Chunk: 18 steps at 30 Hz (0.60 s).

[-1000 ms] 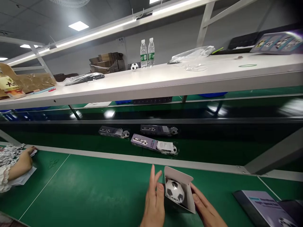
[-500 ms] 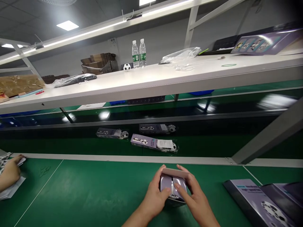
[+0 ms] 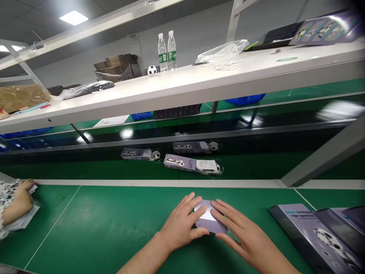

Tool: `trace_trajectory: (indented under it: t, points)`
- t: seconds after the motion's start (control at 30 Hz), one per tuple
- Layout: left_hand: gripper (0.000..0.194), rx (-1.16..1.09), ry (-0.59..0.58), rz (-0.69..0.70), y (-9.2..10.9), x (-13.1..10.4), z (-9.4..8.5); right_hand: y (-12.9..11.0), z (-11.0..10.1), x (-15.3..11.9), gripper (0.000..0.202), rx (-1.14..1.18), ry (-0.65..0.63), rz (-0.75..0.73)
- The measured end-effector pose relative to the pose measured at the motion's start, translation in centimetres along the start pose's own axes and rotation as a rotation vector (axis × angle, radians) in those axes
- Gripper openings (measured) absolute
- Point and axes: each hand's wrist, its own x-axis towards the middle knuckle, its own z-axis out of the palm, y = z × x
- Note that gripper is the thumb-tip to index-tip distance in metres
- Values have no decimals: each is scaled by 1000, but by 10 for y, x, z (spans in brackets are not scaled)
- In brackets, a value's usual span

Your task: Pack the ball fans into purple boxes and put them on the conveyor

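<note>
A small purple cardboard box point(image 3: 209, 220) stands on end at the front of the green table, its top end closed and facing me. My left hand point(image 3: 181, 222) grips it from the left, fingers lying over the top edge and thumb at the near side. From the right, my right hand point(image 3: 241, 230) holds the same box, with fingertips on the top and thumb low at the near corner. The box's lower part is hidden from view. To the right lie purple boxes point(image 3: 310, 228) printed with a black-and-white football pattern.
Beyond the table's white edge strip point(image 3: 159, 182), several bagged purple packages point(image 3: 181, 162) lie on a dark green belt. A white shelf point(image 3: 182, 93) crosses above, and a slanted post point(image 3: 322, 156) rises at right. A co-worker's hand point(image 3: 23, 198) rests on white papers point(image 3: 24, 220) at far left.
The box's raised end flap has been folded down, so the top is now closed. My fingers have moved from inside the opening's edges onto the closed top. The view has tilted downward.
</note>
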Motion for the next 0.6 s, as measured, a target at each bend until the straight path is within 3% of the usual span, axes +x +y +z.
trace_trajectory:
  t: [0.13,0.3,0.47,0.6]
  points:
    - [47,77,37,12,5,5,-3,0,-1,6,33,26,44,-35]
    - [40,108,85,-31,14,9,-6,3,-11,12,32,122,-2,17]
    - [40,139,7,-72,23,4,-6,6,-12,10,30,241,-111,97]
    - [42,166,-22,-89,27,-3,-4,9,-16,6,35,159,-195,-2]
